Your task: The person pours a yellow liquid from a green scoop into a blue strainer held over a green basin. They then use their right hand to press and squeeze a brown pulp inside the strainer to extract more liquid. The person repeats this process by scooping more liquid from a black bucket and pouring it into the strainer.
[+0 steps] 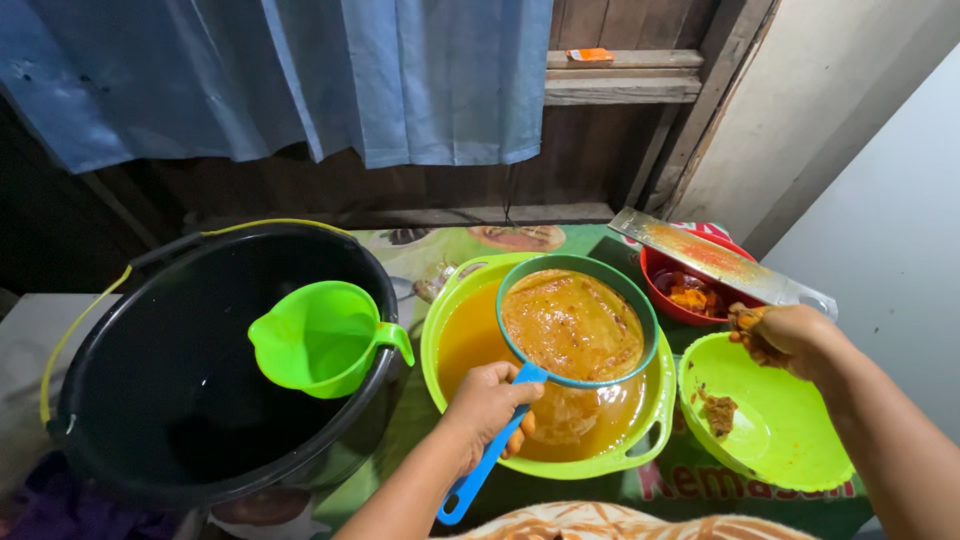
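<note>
My left hand [487, 405] grips the blue handle of a round strainer [573, 322] full of wet orange pulp. The strainer rests over a lime-green basin [446, 322] filled with orange-yellow liquid. My right hand [783, 335], smeared with orange pulp, hovers with curled fingers over the rim of a smaller lime-green bowl [790, 440] that has a small clump of brownish pulp [718, 412] in it. I cannot tell whether the right hand holds any pulp.
A big black bucket [170, 400] of water with a yellow handle stands at the left, a green jug [325, 338] floating in it. A red bowl [672, 290] with orange pieces sits behind, a stained metal grater [720, 258] across it. A blue curtain [300, 70] hangs behind.
</note>
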